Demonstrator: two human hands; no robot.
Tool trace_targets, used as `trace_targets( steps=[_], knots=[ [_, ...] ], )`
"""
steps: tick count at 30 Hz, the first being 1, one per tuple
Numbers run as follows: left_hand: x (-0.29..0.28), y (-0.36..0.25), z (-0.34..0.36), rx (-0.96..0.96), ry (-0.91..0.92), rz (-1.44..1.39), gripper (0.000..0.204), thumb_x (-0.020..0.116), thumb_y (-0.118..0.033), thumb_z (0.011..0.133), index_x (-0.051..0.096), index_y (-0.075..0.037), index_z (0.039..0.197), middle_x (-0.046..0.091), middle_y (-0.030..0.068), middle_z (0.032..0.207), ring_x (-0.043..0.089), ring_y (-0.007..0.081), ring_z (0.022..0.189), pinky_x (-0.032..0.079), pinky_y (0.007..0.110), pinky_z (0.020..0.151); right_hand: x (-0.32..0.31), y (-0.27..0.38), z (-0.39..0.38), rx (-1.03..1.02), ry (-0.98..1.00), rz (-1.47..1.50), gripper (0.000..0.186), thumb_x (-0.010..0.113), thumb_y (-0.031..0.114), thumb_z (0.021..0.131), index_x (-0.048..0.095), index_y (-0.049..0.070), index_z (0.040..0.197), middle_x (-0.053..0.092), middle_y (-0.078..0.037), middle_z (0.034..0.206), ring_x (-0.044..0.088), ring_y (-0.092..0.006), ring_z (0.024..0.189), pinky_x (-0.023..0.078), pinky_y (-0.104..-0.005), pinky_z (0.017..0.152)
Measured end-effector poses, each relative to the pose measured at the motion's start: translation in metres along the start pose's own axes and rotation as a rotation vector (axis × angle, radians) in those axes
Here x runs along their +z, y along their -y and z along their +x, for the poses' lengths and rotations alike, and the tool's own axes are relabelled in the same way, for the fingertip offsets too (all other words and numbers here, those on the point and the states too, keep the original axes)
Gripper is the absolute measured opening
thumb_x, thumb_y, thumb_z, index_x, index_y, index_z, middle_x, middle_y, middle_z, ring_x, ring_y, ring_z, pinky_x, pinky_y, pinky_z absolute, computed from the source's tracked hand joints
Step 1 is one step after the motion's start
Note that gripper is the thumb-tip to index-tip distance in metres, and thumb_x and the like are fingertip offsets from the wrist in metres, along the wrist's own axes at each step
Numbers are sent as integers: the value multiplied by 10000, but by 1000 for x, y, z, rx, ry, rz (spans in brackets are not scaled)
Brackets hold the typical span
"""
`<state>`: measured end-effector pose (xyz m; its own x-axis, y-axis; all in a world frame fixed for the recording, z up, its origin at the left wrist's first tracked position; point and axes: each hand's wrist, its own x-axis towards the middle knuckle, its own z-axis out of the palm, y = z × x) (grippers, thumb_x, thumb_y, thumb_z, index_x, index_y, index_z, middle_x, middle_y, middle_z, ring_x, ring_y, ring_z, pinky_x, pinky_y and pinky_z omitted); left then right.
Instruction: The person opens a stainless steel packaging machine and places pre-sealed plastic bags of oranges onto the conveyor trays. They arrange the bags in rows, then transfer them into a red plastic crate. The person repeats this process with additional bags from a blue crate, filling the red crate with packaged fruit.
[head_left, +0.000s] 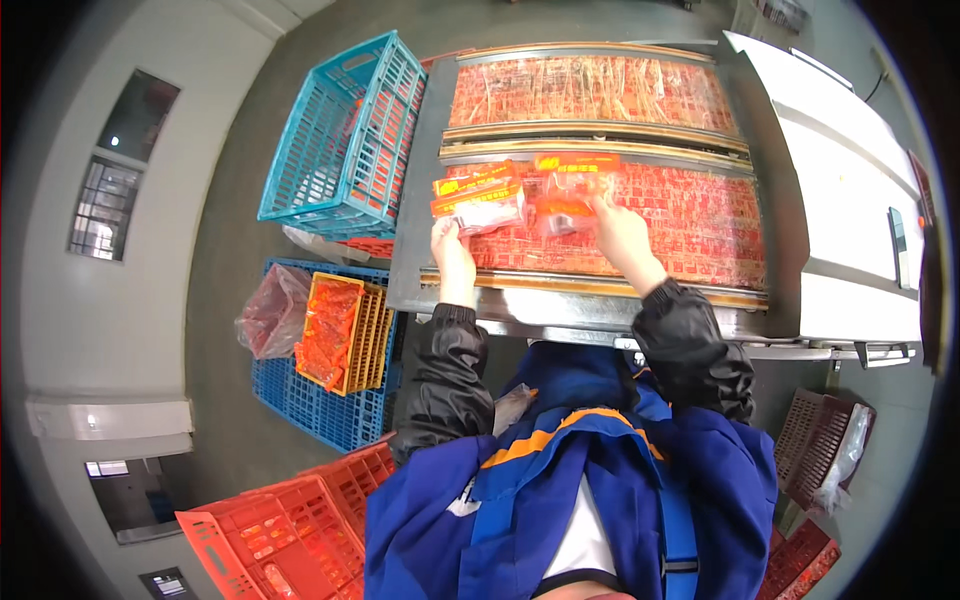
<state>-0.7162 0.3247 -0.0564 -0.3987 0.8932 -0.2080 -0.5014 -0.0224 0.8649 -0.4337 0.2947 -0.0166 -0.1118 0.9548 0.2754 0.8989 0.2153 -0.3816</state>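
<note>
My left hand [453,258] pinches the lower corner of a clear plastic packet with a red-and-yellow header [488,212]. Just behind that one, partly covered, is a second similar packet [470,181]. To the right, my right hand [624,240] has its fingers closed on the right side of another red-topped packet [565,195], which is slightly blurred. All of these are over the near bed of a packing machine [690,215], whose surface is mottled red and white. Whether the packets touch the bed is hard to tell.
A far machine bed [600,95] lies beyond a metal bar, and a white lid [840,170] stands at right. On the left are a turquoise crate [340,150], yellow trays [368,340] with red packets on a blue pallet [290,395], and a red crate [230,540].
</note>
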Motion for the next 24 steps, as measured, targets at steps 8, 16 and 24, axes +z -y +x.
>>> trace_targets(
  steps=[8,16,24],
  knots=[
    [101,-17,-140,834,887,1150,686,733,-183,656,450,-39,1265,469,163,1254,416,337,1205,315,453,1030,-63,-36,-97,-180,86,94,268,633,160,768,576,81,1017,600,-168,833,618,-312,754,502,-390,642],
    [97,49,-148,681,1106,1161,318,667,-93,734,604,-45,1042,600,104,1007,567,294,960,407,386,888,0,-73,11,52,7,-46,374,476,304,890,563,129,1209,532,-145,1259,462,-327,1196,350,-527,980],
    [89,41,-135,307,696,1095,382,671,-134,769,567,-66,1131,601,105,917,598,278,861,452,383,769,4,-59,6,-21,5,-284,474,462,353,881,478,129,1299,364,-164,1411,356,-351,1279,243,-587,1027]
  ],
)
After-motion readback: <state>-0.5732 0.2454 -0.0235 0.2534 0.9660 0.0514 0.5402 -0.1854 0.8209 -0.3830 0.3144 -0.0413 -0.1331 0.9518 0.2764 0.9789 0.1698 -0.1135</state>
